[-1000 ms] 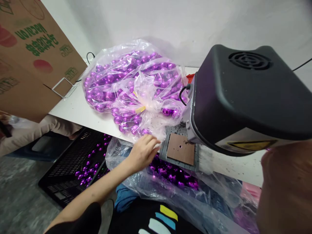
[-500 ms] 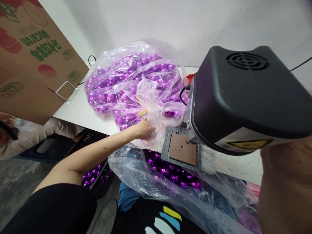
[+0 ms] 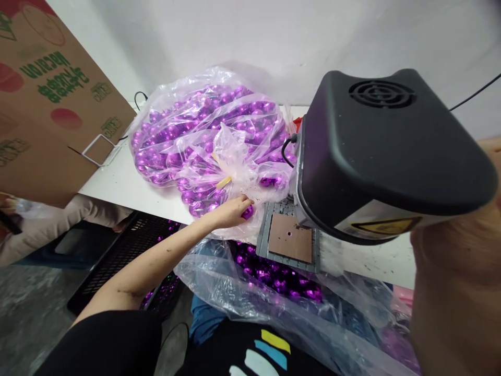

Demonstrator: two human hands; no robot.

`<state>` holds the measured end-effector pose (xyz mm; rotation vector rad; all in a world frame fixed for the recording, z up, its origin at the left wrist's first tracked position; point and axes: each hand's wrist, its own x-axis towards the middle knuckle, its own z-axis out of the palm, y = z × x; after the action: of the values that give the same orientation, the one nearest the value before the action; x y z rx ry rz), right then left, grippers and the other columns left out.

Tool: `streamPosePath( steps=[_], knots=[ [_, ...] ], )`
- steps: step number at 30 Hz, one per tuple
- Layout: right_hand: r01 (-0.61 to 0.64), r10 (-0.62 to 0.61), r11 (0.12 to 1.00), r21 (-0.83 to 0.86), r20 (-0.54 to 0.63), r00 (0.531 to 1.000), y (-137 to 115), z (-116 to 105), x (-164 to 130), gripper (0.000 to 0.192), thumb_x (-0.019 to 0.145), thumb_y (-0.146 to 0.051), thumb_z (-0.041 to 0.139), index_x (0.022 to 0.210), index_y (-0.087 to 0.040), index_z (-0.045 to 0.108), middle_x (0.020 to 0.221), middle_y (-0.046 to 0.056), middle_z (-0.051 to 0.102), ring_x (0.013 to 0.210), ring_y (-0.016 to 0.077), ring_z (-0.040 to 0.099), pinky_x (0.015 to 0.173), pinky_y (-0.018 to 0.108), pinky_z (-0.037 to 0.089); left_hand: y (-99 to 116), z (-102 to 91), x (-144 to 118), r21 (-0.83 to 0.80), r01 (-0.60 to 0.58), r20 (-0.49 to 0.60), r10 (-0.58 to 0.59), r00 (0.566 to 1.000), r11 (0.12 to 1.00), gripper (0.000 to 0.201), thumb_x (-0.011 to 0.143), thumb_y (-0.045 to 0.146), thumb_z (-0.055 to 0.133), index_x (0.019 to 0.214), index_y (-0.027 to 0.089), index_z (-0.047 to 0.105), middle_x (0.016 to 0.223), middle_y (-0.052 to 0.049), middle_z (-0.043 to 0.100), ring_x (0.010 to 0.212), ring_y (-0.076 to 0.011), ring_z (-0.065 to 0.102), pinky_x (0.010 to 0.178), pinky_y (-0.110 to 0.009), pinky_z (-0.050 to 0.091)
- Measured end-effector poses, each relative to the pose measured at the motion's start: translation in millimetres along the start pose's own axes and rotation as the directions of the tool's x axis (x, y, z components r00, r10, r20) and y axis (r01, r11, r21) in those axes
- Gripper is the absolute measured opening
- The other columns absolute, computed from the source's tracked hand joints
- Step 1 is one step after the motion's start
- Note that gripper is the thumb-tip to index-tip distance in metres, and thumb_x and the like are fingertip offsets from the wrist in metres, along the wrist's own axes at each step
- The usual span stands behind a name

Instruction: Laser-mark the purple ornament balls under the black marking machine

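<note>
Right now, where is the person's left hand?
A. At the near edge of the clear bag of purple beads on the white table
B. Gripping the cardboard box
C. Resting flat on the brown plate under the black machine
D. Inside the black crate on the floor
A: the left hand reaches to the near edge of the clear bag on the white table, fingertips by a purple bead there.
</note>
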<state>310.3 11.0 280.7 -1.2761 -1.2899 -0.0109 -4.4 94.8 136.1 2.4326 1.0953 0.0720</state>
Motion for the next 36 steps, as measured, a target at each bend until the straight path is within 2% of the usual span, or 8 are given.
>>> streamPosePath(
  steps=[4, 7, 11, 15, 20, 27, 31, 36],
  knots=[
    [0.0, 0.0, 1.0, 0.001, 0.038, 0.999, -7, -1, 1, 0.028, 0.096, -0.038, 0.053, 0.086, -0.012, 0.059, 0.056, -0.005, 0.043, 0.053, 0.0006, 0.044, 0.058, 0.021, 0.03, 11, -12.6, 0, -0.396, 0.068, -0.091, -0.113, 0.989, 0.916, 0.054, 0.075, 0.021, 0.074, 0.125, 0.016, 0.054, 0.114, -0.012, 0.062, 0.1, -0.0257, 0.063, 0.088, -0.041, 0.053],
    [0.018, -0.018, 1.0, 0.003, 0.061, 0.998, -11, 0, 2, 0.028, 0.097, -0.036, 0.05, 0.084, -0.011, 0.058, 0.054, -0.005, 0.043, 0.053, -0.0004, 0.045, 0.055, 0.019, 0.029, 28, -23.0, -6, -0.854, 0.035, -0.059, -0.164, 0.985, 0.52, 0.047, 0.083, 0.037, 0.074, 0.122, 0.02, 0.054, 0.104, -0.007, 0.064, 0.088, -0.0187, 0.064, 0.069, -0.029, 0.052],
    [0.017, -0.02, 0.998, 0.052, 0.059, 0.998, -12, 1, 4, 0.029, 0.096, -0.034, 0.05, 0.082, -0.01, 0.058, 0.055, -0.004, 0.041, 0.053, -0.0014, 0.042, 0.053, 0.018, 0.026, 47, -17.7, -16, -0.997, 0.013, 0.021, -0.101, 0.995, -0.076, 0.047, 0.083, 0.043, 0.076, 0.12, 0.019, 0.061, 0.105, -0.008, 0.067, 0.086, -0.0181, 0.069, 0.063, -0.023, 0.05],
    [-0.025, 0.021, 0.997, 0.074, 0.05, 0.999, -13, 2, 4, 0.032, 0.096, -0.04, 0.051, 0.084, -0.01, 0.056, 0.06, -0.003, 0.04, 0.056, -0.0025, 0.039, 0.052, 0.016, 0.025, 57, 1.1, -22, -0.966, 0.068, 0.085, -0.059, 0.995, -0.249, 0.044, 0.076, 0.034, 0.084, 0.112, 0.015, 0.067, 0.096, -0.008, 0.07, 0.084, -0.018, 0.072, 0.061, -0.02, 0.049],
    [-0.027, 0.024, 0.996, 0.09, 0.035, 0.999, -15, 4, 3, 0.034, 0.096, -0.041, 0.051, 0.082, -0.01, 0.055, 0.067, -0.002, 0.041, 0.06, -0.0018, 0.04, 0.054, 0.016, 0.025, 64, 17.0, -22, -0.978, 0.079, 0.097, -0.086, 0.992, -0.192, 0.041, 0.08, 0.045, 0.079, 0.105, 0.015, 0.067, 0.088, -0.006, 0.07, 0.075, -0.0178, 0.07, 0.057, -0.022, 0.046],
    [-0.01, 0.01, 0.997, 0.08, 0.01, 1.0, -16, 5, 2, 0.043, 0.095, -0.051, 0.051, 0.081, -0.01, 0.054, 0.068, -0.001, 0.042, 0.062, -0.0012, 0.041, 0.054, 0.015, 0.025, 83, 45.5, -15, -0.887, -0.053, -0.172, -0.223, 0.959, 0.459, 0.047, 0.081, 0.043, 0.079, 0.117, 0.019, 0.064, 0.109, -0.005, 0.07, 0.1, -0.0199, 0.064, 0.086, -0.03, 0.05],
    [-0.002, 0.001, 0.997, 0.081, 0.016, 1.0, -15, 5, 2, 0.036, 0.096, -0.043, 0.051, 0.082, -0.01, 0.053, 0.067, -0.001, 0.042, 0.061, -0.0015, 0.041, 0.053, 0.014, 0.026, 87, 69.3, -3, -0.773, -0.092, -0.263, -0.185, 0.947, 0.628, 0.052, 0.082, 0.044, 0.077, 0.127, 0.021, 0.061, 0.12, -0.008, 0.068, 0.111, -0.0255, 0.062, 0.099, -0.041, 0.049],
    [-0.008, 0.009, 0.999, 0.047, -0.027, 1.0, -15, 6, 3, 0.051, 0.092, -0.059, 0.052, 0.08, -0.01, 0.055, 0.072, 0.001, 0.044, 0.068, 0.0005, 0.044, 0.055, 0.014, 0.029, 85, 84.1, 6, -0.661, -0.112, -0.307, -0.131, 0.943, 0.742, 0.061, 0.085, 0.047, 0.074, 0.137, 0.021, 0.056, 0.13, -0.012, 0.065, 0.121, -0.0294, 0.06, 0.108, -0.047, 0.045]
  ],
)
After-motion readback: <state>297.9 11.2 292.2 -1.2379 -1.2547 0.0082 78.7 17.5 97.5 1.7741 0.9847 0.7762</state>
